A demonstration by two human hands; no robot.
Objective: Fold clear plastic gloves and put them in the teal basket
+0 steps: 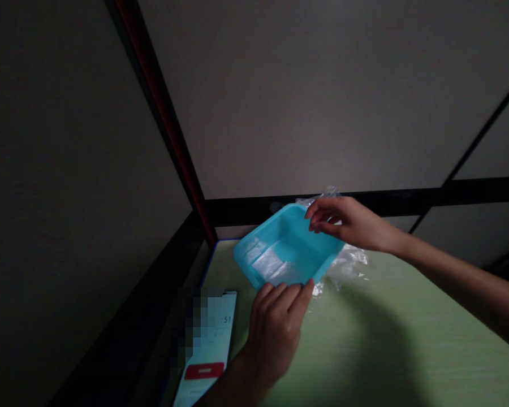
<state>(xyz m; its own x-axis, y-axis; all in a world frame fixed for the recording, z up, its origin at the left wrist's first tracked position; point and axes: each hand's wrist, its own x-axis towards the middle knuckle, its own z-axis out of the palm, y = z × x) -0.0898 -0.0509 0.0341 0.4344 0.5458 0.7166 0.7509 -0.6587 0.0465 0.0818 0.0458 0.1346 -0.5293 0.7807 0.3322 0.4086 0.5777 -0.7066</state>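
A light-blue plastic tray (pixel 299 246) is tilted over the table, its open side facing me. My left hand (pixel 275 328) grips the near rim, fingers over the edge. Inside the tray, at its left end, lies a clear plastic bag (pixel 271 265). Over the tray's far right corner hovers my right hand (pixel 341 223), its fingers loosely curled with a gap to the thumb and nothing visible between them. More crumpled clear plastic (pixel 352 263) shows behind and to the right of the tray, partly hidden by it and by my right hand.
A phone (pixel 212 339) with a lit screen and a red button lies at the left edge of the pale green table (pixel 407 328). Grey panels (pixel 322 102) with dark strips rise behind the table, and a dark panel (pixel 68 169) stands on the left.
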